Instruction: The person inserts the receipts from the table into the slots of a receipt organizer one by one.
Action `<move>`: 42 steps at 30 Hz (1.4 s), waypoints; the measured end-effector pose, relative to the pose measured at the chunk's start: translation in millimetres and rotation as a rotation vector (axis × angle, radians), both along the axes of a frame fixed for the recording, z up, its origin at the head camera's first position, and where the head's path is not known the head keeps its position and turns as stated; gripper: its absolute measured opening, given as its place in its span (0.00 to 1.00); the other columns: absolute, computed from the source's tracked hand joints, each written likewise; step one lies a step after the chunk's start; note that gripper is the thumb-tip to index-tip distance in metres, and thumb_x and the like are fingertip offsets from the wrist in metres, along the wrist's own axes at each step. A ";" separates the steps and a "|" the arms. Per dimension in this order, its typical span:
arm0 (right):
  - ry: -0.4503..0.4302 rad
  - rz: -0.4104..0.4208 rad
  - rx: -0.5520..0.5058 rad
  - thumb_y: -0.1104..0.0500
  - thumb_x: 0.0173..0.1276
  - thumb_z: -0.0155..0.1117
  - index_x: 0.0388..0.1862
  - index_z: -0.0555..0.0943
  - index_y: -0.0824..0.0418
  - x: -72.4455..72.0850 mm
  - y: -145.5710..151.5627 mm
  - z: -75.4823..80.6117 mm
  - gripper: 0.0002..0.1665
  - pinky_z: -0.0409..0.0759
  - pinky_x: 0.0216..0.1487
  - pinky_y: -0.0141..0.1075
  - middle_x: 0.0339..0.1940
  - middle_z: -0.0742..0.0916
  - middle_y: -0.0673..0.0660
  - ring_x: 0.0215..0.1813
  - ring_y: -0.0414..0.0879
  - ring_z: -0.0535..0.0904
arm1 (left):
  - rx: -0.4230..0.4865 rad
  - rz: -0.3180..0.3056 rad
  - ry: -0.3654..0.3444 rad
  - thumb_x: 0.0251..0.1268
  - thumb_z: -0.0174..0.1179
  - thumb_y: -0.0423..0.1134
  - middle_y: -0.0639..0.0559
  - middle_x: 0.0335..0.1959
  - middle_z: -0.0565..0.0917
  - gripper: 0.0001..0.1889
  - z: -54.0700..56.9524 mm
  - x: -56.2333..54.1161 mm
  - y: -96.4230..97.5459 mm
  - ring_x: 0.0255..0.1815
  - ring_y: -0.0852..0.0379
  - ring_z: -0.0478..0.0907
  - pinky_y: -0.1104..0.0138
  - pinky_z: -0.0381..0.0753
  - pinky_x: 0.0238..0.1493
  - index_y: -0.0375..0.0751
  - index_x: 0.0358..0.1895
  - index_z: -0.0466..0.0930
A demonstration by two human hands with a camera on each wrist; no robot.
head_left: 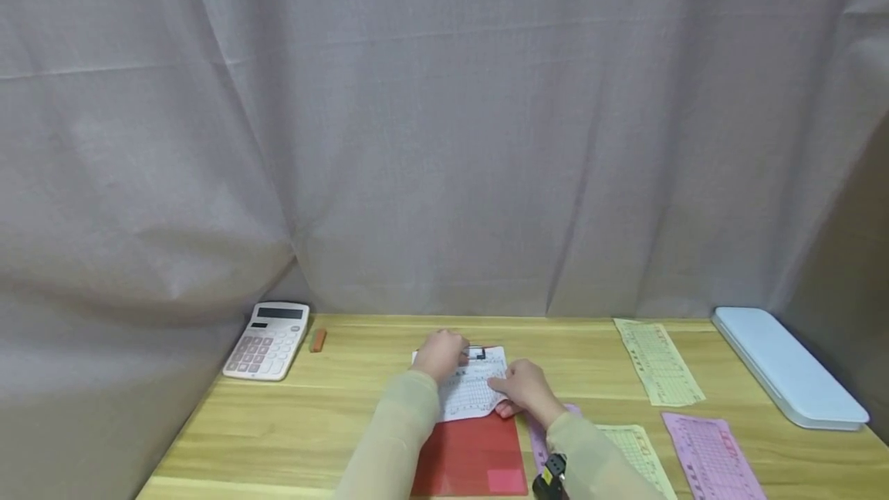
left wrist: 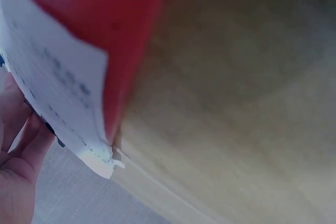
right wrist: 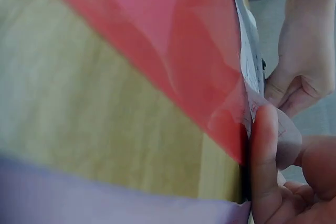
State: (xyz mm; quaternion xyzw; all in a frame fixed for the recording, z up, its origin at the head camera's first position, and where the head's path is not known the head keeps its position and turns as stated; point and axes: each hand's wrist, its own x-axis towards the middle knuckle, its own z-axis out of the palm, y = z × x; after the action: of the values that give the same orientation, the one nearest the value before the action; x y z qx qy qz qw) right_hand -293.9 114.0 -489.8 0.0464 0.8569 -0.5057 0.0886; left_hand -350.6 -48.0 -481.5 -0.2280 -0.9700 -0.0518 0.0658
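Note:
A red clipboard (head_left: 468, 454) lies on the table, its clip (head_left: 477, 354) at the far end. Over its upper half is a white printed form (head_left: 471, 398). My left hand (head_left: 441, 356) pinches the clip between thumb and fingers, seen also in the right wrist view. With thumb and fingers, my right hand (head_left: 529, 388) grips the form's right edge; the paper (right wrist: 287, 139) curls up there. In the left wrist view the form's corner (left wrist: 100, 163) reaches past the clipboard's edge. The exact hold of the left fingertips is partly hidden.
A calculator (head_left: 269, 340) and a small brown eraser-like block (head_left: 318, 340) sit at the left. On the right lie yellow slips (head_left: 660, 363), purple slips (head_left: 715, 457) and a pale-blue flat case (head_left: 788, 367). A grey curtain (head_left: 444, 137) hangs behind the table.

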 end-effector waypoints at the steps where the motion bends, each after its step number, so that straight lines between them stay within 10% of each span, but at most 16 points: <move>1: 0.006 0.000 0.007 0.63 0.62 0.64 0.21 0.67 0.62 -0.5 -0.3 0.0 0.16 0.78 0.15 0.31 0.14 0.79 0.58 0.10 0.39 0.75 | -0.002 0.005 0.004 0.57 0.66 0.41 0.57 0.33 0.87 0.04 0.0 -0.2 0.5 0.38 0.57 0.83 0.66 0.81 0.41 0.50 0.35 0.87; 10: 0.028 0.002 -0.027 0.58 0.62 0.65 0.22 0.67 0.62 -1.5 -4.7 -0.1 0.17 0.77 0.12 0.31 0.17 0.79 0.61 0.08 0.40 0.75 | -0.022 -0.031 0.095 0.51 0.62 0.27 0.57 0.23 0.83 0.12 1.4 0.5 -2.7 0.27 0.61 0.77 0.67 0.78 0.29 0.51 0.20 0.79; 42: -0.076 -0.067 0.029 0.52 0.64 0.65 0.19 0.75 0.68 -18.0 -3.3 -5.1 0.22 0.74 0.08 0.30 0.05 0.78 0.56 0.05 0.39 0.71 | 0.009 0.001 0.020 0.57 0.65 0.35 0.56 0.27 0.85 0.03 5.8 5.6 2.2 0.33 0.58 0.81 0.66 0.81 0.41 0.48 0.31 0.87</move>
State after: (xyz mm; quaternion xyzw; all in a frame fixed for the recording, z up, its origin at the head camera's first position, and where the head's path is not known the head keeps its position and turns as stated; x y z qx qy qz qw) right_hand -311.9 110.7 -494.9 0.0954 0.8582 -0.4936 0.1035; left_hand -345.0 -45.8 -475.6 -0.2276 -0.9693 -0.0538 0.0763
